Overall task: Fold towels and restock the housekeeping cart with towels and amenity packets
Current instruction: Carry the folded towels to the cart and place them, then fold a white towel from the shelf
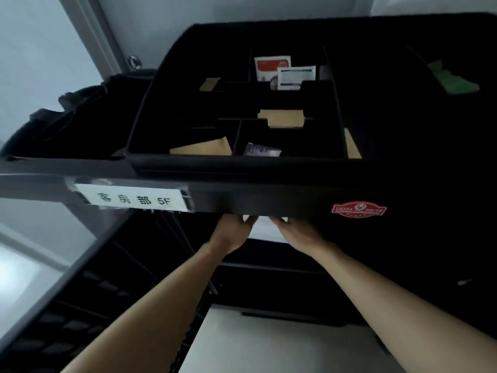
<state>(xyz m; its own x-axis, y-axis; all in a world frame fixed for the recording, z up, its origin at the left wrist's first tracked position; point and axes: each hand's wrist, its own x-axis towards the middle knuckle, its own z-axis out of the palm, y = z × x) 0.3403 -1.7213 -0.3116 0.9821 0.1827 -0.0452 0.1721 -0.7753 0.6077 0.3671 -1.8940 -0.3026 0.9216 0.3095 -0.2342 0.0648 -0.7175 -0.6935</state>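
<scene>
While both my arms reach under the cart's top tray, this is how things stand:

Left hand [233, 232]: on the left edge of the white towel [265, 227]; my fingers curl around it, tips hidden under the tray lip.
Right hand [298, 232]: on the towel's right edge, fingers closed on it, tips also hidden.
Towel: between my hands, just below the black cart [269, 192], at the shelf opening.
Top tray [188, 157]: divided compartments holding amenity packets [285, 72] and tan envelopes [282, 118].
Label [134, 201]: white strip on the cart's front edge.
Red sticker [359, 210]: right of my hands.
</scene>
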